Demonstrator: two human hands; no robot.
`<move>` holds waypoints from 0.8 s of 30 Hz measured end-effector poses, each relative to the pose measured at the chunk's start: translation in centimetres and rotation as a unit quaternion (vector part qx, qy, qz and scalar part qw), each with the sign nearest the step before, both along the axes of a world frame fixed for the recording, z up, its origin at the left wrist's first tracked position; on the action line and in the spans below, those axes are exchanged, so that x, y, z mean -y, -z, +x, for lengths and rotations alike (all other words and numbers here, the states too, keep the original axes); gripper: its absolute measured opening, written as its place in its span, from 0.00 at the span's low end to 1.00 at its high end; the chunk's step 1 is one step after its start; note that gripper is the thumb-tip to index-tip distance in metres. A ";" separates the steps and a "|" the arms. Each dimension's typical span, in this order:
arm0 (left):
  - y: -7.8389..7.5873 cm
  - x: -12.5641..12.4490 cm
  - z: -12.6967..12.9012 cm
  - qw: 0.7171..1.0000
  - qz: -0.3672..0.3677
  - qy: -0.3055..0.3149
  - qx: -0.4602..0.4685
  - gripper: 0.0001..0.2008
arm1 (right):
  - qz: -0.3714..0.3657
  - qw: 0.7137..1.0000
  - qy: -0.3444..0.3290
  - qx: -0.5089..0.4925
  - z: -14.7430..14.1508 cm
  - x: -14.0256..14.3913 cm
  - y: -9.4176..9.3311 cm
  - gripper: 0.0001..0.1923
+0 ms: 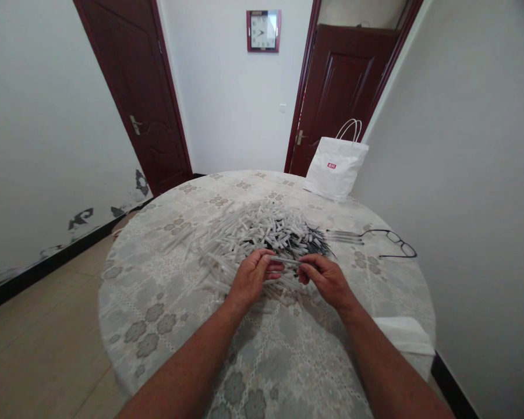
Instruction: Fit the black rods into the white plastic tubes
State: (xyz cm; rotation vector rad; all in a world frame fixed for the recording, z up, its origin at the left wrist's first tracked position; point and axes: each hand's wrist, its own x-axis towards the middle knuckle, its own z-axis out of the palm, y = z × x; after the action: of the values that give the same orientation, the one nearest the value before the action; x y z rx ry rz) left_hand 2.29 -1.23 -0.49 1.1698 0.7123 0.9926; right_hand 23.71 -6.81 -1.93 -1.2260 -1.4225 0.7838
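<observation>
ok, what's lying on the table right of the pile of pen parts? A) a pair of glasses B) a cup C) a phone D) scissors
A: a pair of glasses with dark frames lies on the tablecloth to the right of the pile of pen parts, past the right hand, apart from both.

Round table (166,326) w/ floral lace cloth as landmark. White paper bag (335,167) stands at its far edge, right of centre. Black-rimmed glasses (390,241) lie on its right side. Square wall clock (263,30) hangs beyond table, betw. two dark-red doors (133,87).
</observation>
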 end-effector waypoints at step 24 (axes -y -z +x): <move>0.2 1.2 0.8 0.997 0.038 0.023 -0.071 0.14 | 0.007 0.999 0.031 -0.014 0.0 -0.5 0.9 0.14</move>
State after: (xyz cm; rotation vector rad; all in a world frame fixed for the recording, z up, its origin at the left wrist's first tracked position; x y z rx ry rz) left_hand 3.12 -2.44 -0.69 1.3269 0.7611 0.9109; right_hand 23.71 -6.29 -2.83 -1.2377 -1.3593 0.7452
